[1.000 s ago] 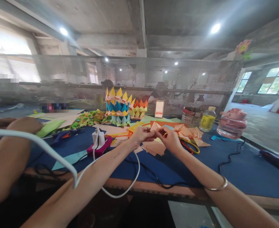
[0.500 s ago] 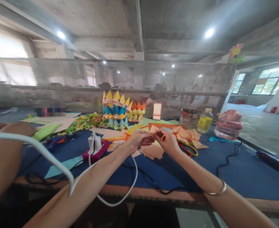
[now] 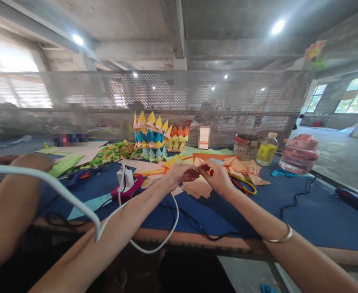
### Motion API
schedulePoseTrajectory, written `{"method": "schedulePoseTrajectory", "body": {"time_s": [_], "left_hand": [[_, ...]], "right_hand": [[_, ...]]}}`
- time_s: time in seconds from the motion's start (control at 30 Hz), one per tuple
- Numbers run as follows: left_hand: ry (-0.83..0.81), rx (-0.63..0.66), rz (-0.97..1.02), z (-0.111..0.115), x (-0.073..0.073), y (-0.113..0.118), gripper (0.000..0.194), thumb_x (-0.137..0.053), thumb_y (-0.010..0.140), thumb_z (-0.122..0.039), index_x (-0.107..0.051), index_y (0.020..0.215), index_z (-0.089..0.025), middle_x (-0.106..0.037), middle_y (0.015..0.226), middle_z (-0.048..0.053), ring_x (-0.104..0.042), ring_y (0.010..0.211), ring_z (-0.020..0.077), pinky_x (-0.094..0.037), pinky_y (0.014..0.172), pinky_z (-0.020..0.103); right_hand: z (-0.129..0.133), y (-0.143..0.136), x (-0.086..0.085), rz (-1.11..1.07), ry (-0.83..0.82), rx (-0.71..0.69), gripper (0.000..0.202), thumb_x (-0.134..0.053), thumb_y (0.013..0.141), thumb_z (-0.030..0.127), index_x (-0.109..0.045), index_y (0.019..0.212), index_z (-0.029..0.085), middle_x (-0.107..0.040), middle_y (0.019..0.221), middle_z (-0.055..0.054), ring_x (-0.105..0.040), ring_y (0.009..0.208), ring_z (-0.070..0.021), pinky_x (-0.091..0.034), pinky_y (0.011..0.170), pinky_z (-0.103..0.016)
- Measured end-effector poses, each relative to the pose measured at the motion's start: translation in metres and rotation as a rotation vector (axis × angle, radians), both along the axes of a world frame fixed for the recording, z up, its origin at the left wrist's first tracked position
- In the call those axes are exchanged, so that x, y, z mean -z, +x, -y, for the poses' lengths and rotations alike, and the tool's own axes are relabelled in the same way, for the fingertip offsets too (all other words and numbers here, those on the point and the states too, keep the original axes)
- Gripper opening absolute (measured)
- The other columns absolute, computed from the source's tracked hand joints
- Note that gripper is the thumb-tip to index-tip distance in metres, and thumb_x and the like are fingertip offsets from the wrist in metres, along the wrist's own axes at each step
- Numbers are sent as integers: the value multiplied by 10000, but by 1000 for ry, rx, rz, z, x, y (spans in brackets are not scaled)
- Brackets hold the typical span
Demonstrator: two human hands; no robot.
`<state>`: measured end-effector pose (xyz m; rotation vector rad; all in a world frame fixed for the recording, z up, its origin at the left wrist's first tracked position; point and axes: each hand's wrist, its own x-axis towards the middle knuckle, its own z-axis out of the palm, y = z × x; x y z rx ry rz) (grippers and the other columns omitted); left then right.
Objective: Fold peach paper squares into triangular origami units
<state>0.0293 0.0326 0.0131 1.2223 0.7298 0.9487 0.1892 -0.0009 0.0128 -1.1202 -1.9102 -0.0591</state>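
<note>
Our left hand (image 3: pixel 180 173) had straightened its fingers; it and our right hand (image 3: pixel 218 177) kept a pinching grip on peach paper (image 3: pixel 198 161) (shaping unfinished, we judged).

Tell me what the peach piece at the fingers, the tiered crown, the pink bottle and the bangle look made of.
Peach piece: probably matte paper, judging by its flat, dull colour.
Tiered crown: likely folded matte paper, from its crisp points.
Pink bottle: probably glossy plastic, since its walls are see-through; glass possible.
Bangle: apparently polished metal, given its silvery sheen.
</note>
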Motion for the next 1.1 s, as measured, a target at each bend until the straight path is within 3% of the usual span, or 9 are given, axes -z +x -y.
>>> {"method": "schedulePoseTrajectory", "body": {"time_s": [0.47, 0.73, 0.93, 1.1], "left_hand": [[16, 32, 2, 6, -4, 1, 356, -706, 624, -428, -650, 767, -107, -686, 769, 109, -653, 713, 173, -497, 663, 250], [-28, -75, -23, 4, -5, -1, 553, -541, 652, -658, -629, 750, -121, -667, 730, 98, -646, 646, 192, -481, 549, 260], [56, -39, -86, 4, -3, -1, 413, -682, 598, -514, -637, 720, -122, -658, 673, 68, -629, 617, 163, -463, 561, 241], [87, -39, -90, 5, -1, -2, 437, -674, 598, -529, -657, 709, -107, -668, 700, 90, -626, 630, 158, -454, 579, 235]], "right_hand": [[-1, 2, 2, -62, -21, 21, 107, -506, 809, 233, -598, 839, 186, -632, 739, -25, -570, 678, -148, -419, 592, -242], [0, 5, -2, 101, 102, -89, 129, -491, 822, 142, -604, 782, 189, -612, 811, -50, -539, 810, -176, -420, 731, -296], [1, 7, -4, 151, 117, -72, 118, -491, 825, 158, -603, 825, 195, -588, 858, -57, -532, 851, -183, -421, 760, -307], [7, 1, -6, 106, 146, -3, 119, -516, 820, 239, -574, 910, 187, -573, 898, -73, -535, 867, -192, -429, 767, -314]]}}
